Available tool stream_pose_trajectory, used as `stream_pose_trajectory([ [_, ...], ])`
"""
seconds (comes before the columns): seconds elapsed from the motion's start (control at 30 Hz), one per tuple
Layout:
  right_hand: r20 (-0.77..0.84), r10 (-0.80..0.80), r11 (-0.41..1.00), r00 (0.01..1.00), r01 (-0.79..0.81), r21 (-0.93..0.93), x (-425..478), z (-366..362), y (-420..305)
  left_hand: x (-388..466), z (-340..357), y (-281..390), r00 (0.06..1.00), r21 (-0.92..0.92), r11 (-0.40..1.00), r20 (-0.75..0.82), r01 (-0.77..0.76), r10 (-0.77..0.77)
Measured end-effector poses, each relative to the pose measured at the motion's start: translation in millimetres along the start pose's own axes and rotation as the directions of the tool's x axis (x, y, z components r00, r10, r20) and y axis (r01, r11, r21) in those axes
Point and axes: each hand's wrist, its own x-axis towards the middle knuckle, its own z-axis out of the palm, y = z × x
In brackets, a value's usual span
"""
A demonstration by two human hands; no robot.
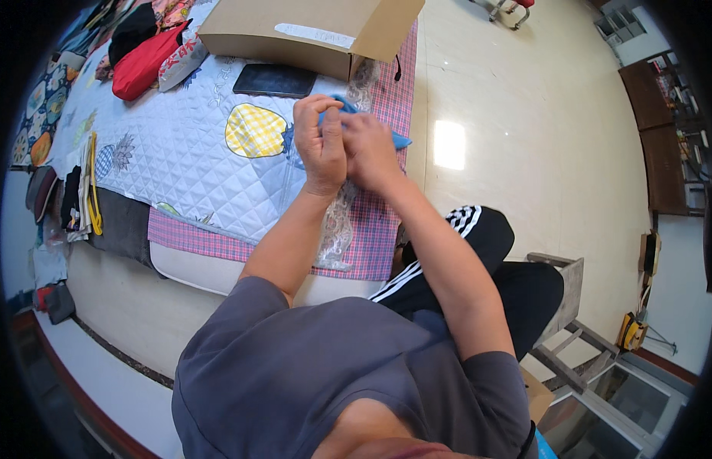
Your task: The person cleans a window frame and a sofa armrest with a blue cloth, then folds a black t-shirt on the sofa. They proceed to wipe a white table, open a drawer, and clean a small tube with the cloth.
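Both of my hands meet over the right side of a quilted cover [189,149] with printed pineapples. My left hand [320,143] is curled, its thumb and index finger pinched at a piece of blue material [401,141]. My right hand [370,146] is blurred and closed against the left, on the same blue piece. A pointed end of it sticks out to the right of my right hand, and another part shows above both hands. The palms hide the rest. Beyond my hands lies a flat black phone or tablet [274,80], close to an open cardboard box [258,43].
A red cloth item [144,66] and a white printed bag [184,60] lie at the far left. Plaid cloth [384,241] and clear crinkled plastic or lace [335,241] run under my forearms. A wooden stool [568,292] stands at the right.
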Motion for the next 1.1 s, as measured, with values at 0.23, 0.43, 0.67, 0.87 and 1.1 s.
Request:
stream_pose_trajectory([
  [0.23,-0.023,0.331,0.939,0.943,-0.331,-0.088,0,-21,102,-10,4,-38,0.99,0.304,0.952,0.12,0.032,-0.072],
  [0.43,-0.382,0.627,0.751,0.679,-0.658,0.062,14,-55,166,-16,19,-51,0.988,0.502,0.865,0.134,-0.005,-0.072],
  [0.67,0.185,0.07,0.996,0.98,-0.08,0.048,-5,-19,37,-26,16,-45,0.997,0.543,0.839,0.07,-0.016,-0.026],
  [0.87,0.456,-0.005,0.999,0.89,0.024,-0.036,28,-17,49,-32,9,-42,0.997,0.608,0.794,0.054,0.011,-0.056],
  [1.1,0.466,0.259,0.966,0.846,-0.238,-0.105,54,-49,158,-39,20,-40,0.985,0.731,0.676,0.17,-0.098,-0.041],
])
